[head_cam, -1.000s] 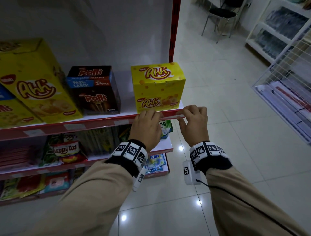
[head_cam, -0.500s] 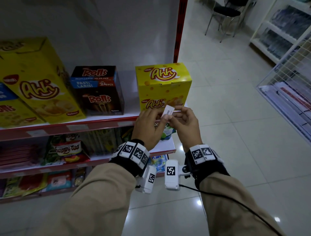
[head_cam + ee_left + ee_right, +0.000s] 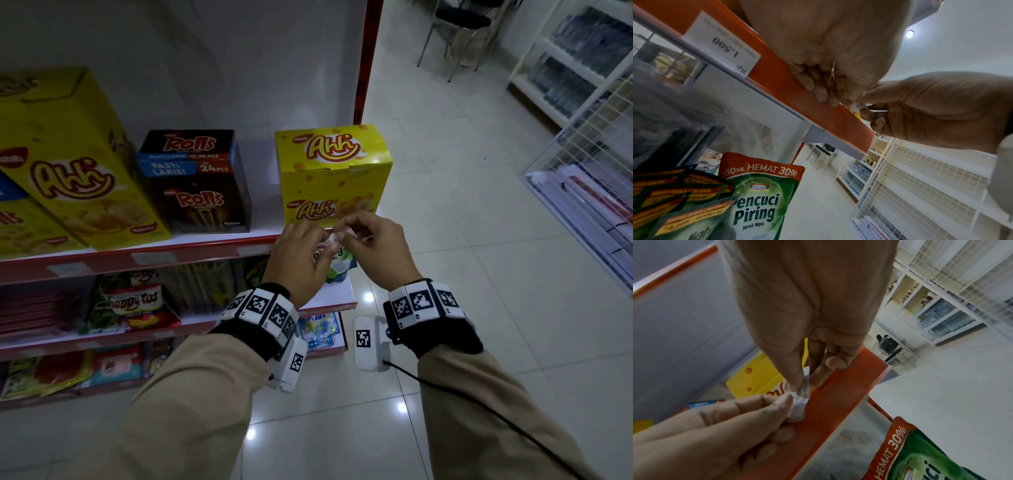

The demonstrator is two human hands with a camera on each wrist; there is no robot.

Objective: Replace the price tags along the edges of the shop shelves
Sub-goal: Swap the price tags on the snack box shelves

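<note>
**Head, then wrists: a crumpled tag pinched between both hands**

Head view: the left hand (image 3: pixel 301 253) and right hand (image 3: pixel 373 246) are brought together just before the top shelf edge (image 3: pixel 205 251), right below the yellow "nabati Ahh" box (image 3: pixel 332 178). A small white tag (image 3: pixel 337 236) is pinched between their fingertips. Beside that box a dark "Rolls" box (image 3: pixel 195 181) reads "PASTI LARIS!" and "24 PCS"; a "happy tos" bag (image 3: pixel 137 303) lies on the shelf beneath.

Left wrist view: the fingers are curled onto the paper scrap (image 3: pixel 855 105), which is held against the orange strip (image 3: pixel 818 104). A fitted tag (image 3: pixel 723 44) in the strip's clear cover reads "1.500" and "Rp". Below, a green pouch (image 3: pixel 756 204) is marked "HEMAT 30%" and "Pencuci Piring, Jeruk Nipis".

Right wrist view: the tag (image 3: pixel 799 405) is seen creased and bunched, gripped by thumb and fingers of both hands, touching the strip (image 3: pixel 834 402).

The tag is judged to be thin paper: almost weightless, limp, easily torn. A light fingertip pinch at its ends should suffice, and a fresh tag would best be held flat by its edges to slide behind the clear cover
</note>
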